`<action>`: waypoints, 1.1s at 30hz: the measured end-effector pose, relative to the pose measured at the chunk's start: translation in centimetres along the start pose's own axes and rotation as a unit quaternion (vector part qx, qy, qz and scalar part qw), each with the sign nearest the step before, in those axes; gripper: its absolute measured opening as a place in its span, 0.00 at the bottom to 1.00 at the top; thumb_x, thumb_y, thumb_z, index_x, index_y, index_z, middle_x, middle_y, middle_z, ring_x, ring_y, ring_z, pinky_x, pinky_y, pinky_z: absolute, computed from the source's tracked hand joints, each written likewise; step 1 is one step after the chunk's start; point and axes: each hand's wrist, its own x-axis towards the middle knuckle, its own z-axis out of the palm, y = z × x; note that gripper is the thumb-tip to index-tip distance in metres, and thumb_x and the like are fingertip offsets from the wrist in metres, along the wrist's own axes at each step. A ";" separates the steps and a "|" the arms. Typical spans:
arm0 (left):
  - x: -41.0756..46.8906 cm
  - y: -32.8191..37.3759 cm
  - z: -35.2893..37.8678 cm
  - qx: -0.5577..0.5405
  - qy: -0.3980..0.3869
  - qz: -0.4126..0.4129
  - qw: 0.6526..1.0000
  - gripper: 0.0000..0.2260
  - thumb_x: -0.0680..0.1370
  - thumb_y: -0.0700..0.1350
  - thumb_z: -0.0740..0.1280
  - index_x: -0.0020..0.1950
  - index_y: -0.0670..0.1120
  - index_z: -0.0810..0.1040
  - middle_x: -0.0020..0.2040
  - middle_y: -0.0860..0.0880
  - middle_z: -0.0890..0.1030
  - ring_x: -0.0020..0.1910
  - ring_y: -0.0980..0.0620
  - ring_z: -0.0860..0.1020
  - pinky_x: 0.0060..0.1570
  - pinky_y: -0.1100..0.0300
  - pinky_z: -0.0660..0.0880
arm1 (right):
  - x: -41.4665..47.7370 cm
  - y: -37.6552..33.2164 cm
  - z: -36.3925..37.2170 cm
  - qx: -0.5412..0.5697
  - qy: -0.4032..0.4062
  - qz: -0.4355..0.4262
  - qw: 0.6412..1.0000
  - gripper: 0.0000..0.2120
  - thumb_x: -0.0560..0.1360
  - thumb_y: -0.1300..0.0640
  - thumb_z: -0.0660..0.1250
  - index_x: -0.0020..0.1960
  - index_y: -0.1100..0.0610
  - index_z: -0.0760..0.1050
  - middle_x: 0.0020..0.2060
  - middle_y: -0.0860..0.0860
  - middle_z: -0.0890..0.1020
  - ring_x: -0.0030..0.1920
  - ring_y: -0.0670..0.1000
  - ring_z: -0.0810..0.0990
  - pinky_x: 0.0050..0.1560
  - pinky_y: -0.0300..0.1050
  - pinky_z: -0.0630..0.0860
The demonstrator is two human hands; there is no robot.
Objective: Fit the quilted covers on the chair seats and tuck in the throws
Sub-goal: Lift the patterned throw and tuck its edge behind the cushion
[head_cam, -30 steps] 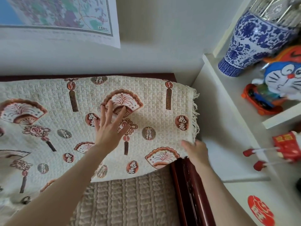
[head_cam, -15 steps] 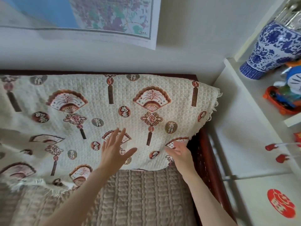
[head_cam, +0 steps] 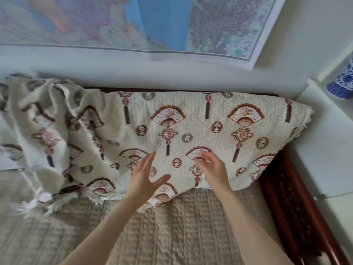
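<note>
Right hand (head_cam: 212, 169) had shifted inward along the fan-patterned throw (head_cam: 210, 129); it and left hand (head_cam: 145, 175) rested there, fingers apart, gripping nothing.

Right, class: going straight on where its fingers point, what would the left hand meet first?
Probably the patterned throw, near a fan motif; the left hand seems close to it, but depth is unclear.

I read 吉祥 on the grey roundels (head_cam: 261, 143) of the throw (head_cam: 193, 119) and 如意 on its red roundels (head_cam: 218, 126). On the map (head_cam: 225, 25) the print is too blurred for me to read.
</note>
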 end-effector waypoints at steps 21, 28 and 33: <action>-4.0 -10.8 -21.3 -0.036 0.109 -0.055 0.992 0.42 0.69 0.65 0.67 0.78 0.56 0.53 0.77 0.53 0.59 0.73 0.51 0.61 0.72 0.43 0.60 | -4.1 -10.7 22.3 -0.048 -0.120 -0.087 0.988 0.18 0.75 0.52 0.71 0.64 0.52 0.74 0.61 0.46 0.77 0.58 0.44 0.76 0.47 0.30 0.69; -1.3 -17.7 -28.3 -0.088 0.129 -0.049 0.987 0.41 0.68 0.64 0.66 0.78 0.55 0.56 0.76 0.51 0.62 0.70 0.56 0.63 0.66 0.53 0.64 | -4.4 -13.8 32.1 -0.054 -0.100 -0.096 0.989 0.19 0.75 0.53 0.71 0.64 0.53 0.74 0.56 0.42 0.78 0.56 0.42 0.76 0.48 0.29 0.70; 1.3 -24.2 -34.4 -0.081 0.087 -0.043 0.992 0.42 0.68 0.66 0.65 0.78 0.53 0.55 0.76 0.49 0.60 0.73 0.49 0.62 0.70 0.47 0.64 | -4.9 -15.7 40.9 -0.055 -0.057 -0.087 0.993 0.18 0.74 0.49 0.72 0.61 0.50 0.74 0.57 0.43 0.77 0.57 0.43 0.76 0.51 0.33 0.70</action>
